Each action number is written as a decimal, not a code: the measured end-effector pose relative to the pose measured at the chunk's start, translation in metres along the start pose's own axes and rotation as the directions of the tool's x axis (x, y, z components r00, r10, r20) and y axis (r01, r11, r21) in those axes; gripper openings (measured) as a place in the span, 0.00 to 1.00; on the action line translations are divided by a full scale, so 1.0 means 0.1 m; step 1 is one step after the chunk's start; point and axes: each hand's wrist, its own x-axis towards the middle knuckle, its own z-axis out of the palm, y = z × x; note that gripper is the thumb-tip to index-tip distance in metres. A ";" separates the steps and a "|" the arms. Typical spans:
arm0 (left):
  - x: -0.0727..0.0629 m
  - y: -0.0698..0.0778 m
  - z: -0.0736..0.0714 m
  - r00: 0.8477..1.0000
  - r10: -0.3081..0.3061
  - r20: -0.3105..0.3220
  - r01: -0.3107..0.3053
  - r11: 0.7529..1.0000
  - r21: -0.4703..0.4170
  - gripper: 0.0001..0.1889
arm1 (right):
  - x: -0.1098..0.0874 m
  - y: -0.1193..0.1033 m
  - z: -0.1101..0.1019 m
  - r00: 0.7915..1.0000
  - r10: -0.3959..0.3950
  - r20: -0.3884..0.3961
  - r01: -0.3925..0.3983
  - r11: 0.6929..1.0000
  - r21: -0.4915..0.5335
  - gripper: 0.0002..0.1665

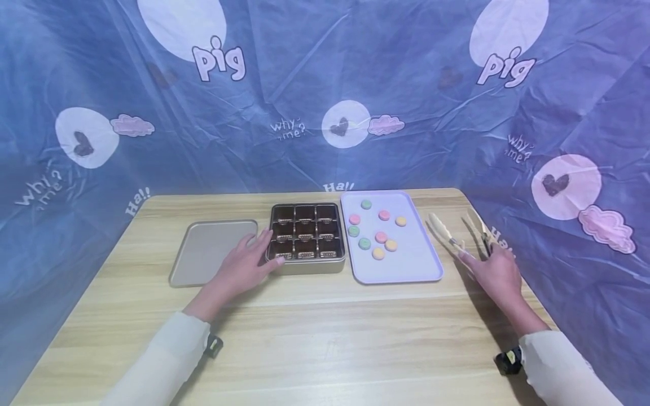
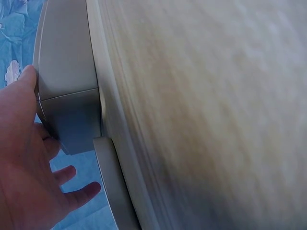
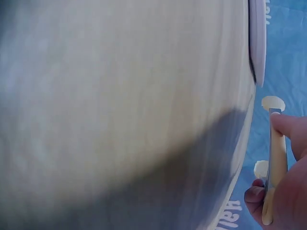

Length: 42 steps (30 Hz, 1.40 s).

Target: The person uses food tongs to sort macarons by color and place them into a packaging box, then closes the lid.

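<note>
My left hand (image 1: 245, 264) rests at the front left corner of a metal tin (image 1: 310, 267) with dark brown dividers forming several compartments. Its thumb touches the front rim while the fingers lie along the left side; in the left wrist view some fingers spread free of the tin (image 2: 67, 67). At the right, my right hand (image 1: 497, 275) grips a pair of tongs (image 1: 440, 228) with pale cream tips spread apart, pointing away. The right wrist view shows the tongs (image 3: 278, 153) between thumb and fingers. Nothing lies between their tips.
A lilac tray (image 1: 406, 265) sits between tin and tongs, bearing several small round macaron-like pieces (image 1: 381, 237) in pink, green and yellow. Left of the tin lies a flat metal lid (image 1: 203, 254). Blue printed cloth (image 1: 304, 73) hangs behind and beside the wooden table (image 1: 325, 338).
</note>
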 end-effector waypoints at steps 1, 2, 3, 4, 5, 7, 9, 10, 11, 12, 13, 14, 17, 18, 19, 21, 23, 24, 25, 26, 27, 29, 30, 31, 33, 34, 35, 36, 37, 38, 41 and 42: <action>0.00 0.00 0.00 1.000 -0.001 -0.001 0.001 1.000 0.000 0.46 | 0.00 -0.02 0.00 1.000 -0.004 -0.001 0.004 1.000 0.004 0.59; 0.00 0.00 0.00 1.000 -0.001 -0.002 0.001 1.000 -0.001 0.46 | 0.00 -0.04 0.00 1.000 -0.009 -0.001 0.009 1.000 0.006 0.60; 0.00 0.00 0.00 1.000 -0.002 -0.004 0.002 1.000 -0.002 0.46 | -0.01 -0.07 0.00 1.000 -0.017 -0.007 0.017 1.000 0.014 0.59; 0.00 -0.01 0.00 1.000 -0.001 -0.006 0.001 1.000 -0.003 0.46 | -0.02 -0.09 0.00 1.000 -0.025 -0.012 0.025 0.999 0.020 0.58; 0.00 -0.01 0.00 1.000 -0.001 -0.007 0.000 1.000 -0.004 0.46 | -0.02 -0.11 0.00 0.999 -0.034 -0.020 0.034 0.999 0.029 0.57; 0.00 -0.01 0.00 1.000 0.000 -0.009 0.000 1.000 -0.004 0.46 | -0.04 -0.15 0.01 0.998 -0.054 -0.036 0.056 0.998 0.040 0.55; 0.00 -0.02 0.00 1.000 -0.001 -0.008 0.001 1.000 -0.001 0.46 | -0.06 -0.19 0.02 0.997 -0.068 -0.047 0.071 0.996 0.054 0.54; 0.00 -0.02 0.00 1.000 -0.001 -0.008 0.001 1.000 0.001 0.46 | -0.07 -0.21 0.02 0.996 -0.073 -0.047 0.075 0.996 0.056 0.54; 0.00 -0.02 0.00 1.000 -0.002 -0.007 0.002 1.000 0.001 0.46 | -0.08 -0.22 0.02 0.996 -0.075 -0.044 0.077 0.995 0.060 0.55; 0.00 -0.02 0.00 1.000 -0.003 -0.007 0.003 1.000 0.000 0.46 | -0.09 -0.24 0.02 0.997 -0.073 -0.038 0.075 0.995 0.065 0.55; 0.00 -0.02 0.00 1.000 -0.003 -0.007 0.003 1.000 0.000 0.46 | -0.10 -0.26 0.01 0.997 -0.067 -0.030 0.069 0.995 0.071 0.57; 0.00 -0.02 0.00 1.000 -0.002 -0.008 0.002 1.000 0.000 0.46 | -0.11 -0.28 0.01 0.998 -0.062 -0.020 0.063 0.995 0.076 0.58; 0.00 -0.02 0.00 1.000 0.002 -0.010 -0.002 1.000 -0.004 0.46 | -0.14 -0.32 0.01 0.998 -0.056 0.002 0.056 0.995 0.087 0.60; 0.00 -0.02 0.00 1.000 0.005 -0.010 -0.005 1.000 -0.002 0.46 | -0.15 -0.33 0.01 0.998 -0.055 0.010 0.054 0.994 0.090 0.61; 0.00 -0.02 0.00 1.000 0.007 -0.010 -0.007 1.000 -0.001 0.46 | -0.17 -0.34 0.01 0.998 -0.058 0.015 0.056 0.994 0.095 0.61; 0.00 -0.02 0.01 1.000 0.010 -0.010 -0.010 1.000 0.001 0.46 | -0.19 -0.37 0.02 0.997 -0.075 0.017 0.073 0.993 0.096 0.60; 0.00 -0.02 0.01 1.000 0.011 -0.011 -0.011 1.000 0.000 0.46 | -0.21 -0.39 0.02 0.995 -0.095 0.020 0.093 0.991 0.094 0.58; 0.00 -0.02 0.01 1.000 0.010 -0.010 -0.010 1.000 -0.002 0.47 | -0.23 -0.40 0.02 0.994 -0.106 0.020 0.104 0.990 0.092 0.57; 0.00 -0.02 0.01 1.000 0.010 -0.011 -0.010 1.000 -0.004 0.47 | -0.24 -0.41 0.02 0.993 -0.119 0.019 0.117 0.989 0.089 0.56; -0.01 -0.02 0.02 1.000 0.009 -0.012 -0.009 1.000 -0.004 0.47 | -0.24 -0.42 0.03 0.991 -0.130 0.017 0.129 0.988 0.084 0.55; -0.01 -0.02 0.02 1.000 0.009 -0.013 -0.009 1.000 -0.004 0.47 | -0.25 -0.43 0.03 0.990 -0.140 0.017 0.138 0.987 0.082 0.54; 0.00 -0.02 0.03 1.000 0.008 -0.015 -0.008 1.000 -0.005 0.47 | -0.26 -0.44 0.04 0.988 -0.157 0.012 0.156 0.985 0.077 0.52; 0.00 -0.02 0.03 1.000 0.009 -0.016 -0.009 1.000 -0.004 0.47 | -0.27 -0.44 0.05 0.986 -0.165 0.010 0.164 0.983 0.077 0.51; 0.00 -0.02 0.03 1.000 0.010 -0.016 -0.010 1.000 -0.002 0.48 | -0.27 -0.44 0.06 0.985 -0.175 0.007 0.174 0.982 0.075 0.50; 0.00 -0.01 0.02 1.000 0.010 -0.016 -0.010 1.000 -0.002 0.48 | -0.28 -0.44 0.08 0.981 -0.192 0.001 0.191 0.979 0.072 0.48; 0.00 -0.01 0.02 1.000 0.011 -0.016 -0.011 1.000 -0.002 0.48 | -0.28 -0.44 0.10 0.980 -0.200 -0.001 0.200 0.977 0.070 0.47; 0.00 -0.01 0.02 1.000 0.011 -0.015 -0.011 1.000 -0.001 0.48 | -0.27 -0.44 0.11 0.978 -0.208 -0.003 0.207 0.976 0.071 0.46; 0.00 -0.01 0.02 1.000 0.011 -0.014 -0.010 1.000 0.001 0.48 | -0.27 -0.45 0.12 0.977 -0.214 -0.003 0.213 0.974 0.072 0.45; 0.00 -0.01 0.02 1.000 0.011 -0.014 -0.011 1.000 0.000 0.48 | -0.27 -0.45 0.13 0.976 -0.217 -0.001 0.217 0.974 0.070 0.45; 0.00 -0.01 0.03 1.000 0.011 -0.014 -0.011 1.000 0.000 0.48 | -0.27 -0.46 0.14 0.976 -0.220 0.003 0.219 0.973 0.070 0.45; 0.00 -0.01 0.03 1.000 0.010 -0.015 -0.010 1.000 -0.001 0.49 | -0.26 -0.48 0.17 0.975 -0.220 0.020 0.218 0.973 0.073 0.46; 0.00 -0.02 0.04 1.000 0.009 -0.016 -0.009 1.000 -0.003 0.48 | -0.26 -0.49 0.17 0.975 -0.221 0.028 0.219 0.973 0.073 0.46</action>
